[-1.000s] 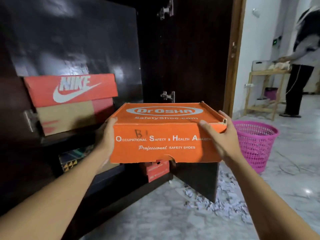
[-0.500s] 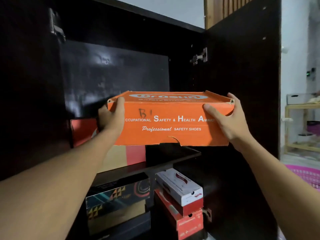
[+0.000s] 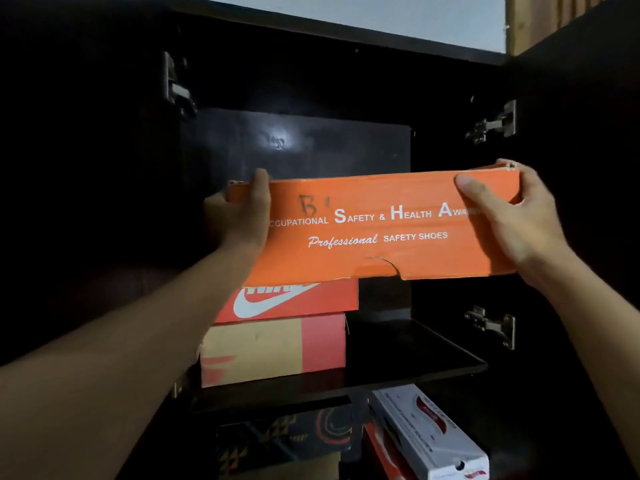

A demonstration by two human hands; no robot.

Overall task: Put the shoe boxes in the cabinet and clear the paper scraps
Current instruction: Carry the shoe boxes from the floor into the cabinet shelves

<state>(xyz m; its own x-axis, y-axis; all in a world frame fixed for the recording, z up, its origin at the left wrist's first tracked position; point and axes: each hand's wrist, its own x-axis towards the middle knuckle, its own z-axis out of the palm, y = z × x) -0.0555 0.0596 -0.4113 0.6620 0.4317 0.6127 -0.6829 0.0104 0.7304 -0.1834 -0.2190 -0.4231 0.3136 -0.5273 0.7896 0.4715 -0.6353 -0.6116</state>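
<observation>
The left hand [image 3: 239, 216] is curled round the left end of the orange box [image 3: 374, 230], thumb on the front face. The right end is gripped likewise by the right hand [image 3: 509, 223]. The box is held up inside the open cabinet [image 3: 311, 64], its right end slightly higher, just over the Nike box [image 3: 287, 303]. Contact between them cannot be told. The Nike box is stacked on a tan box [image 3: 273, 348] at the left end of the shelf [image 3: 415, 355]. A white box [image 3: 426, 434] is seen below.

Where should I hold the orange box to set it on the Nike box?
Grip the orange box by its short ends, left hand and right hand from either side, thumbs in front. It is long, so end grips likely balance it and keep its underside free above the Nike box.
</observation>
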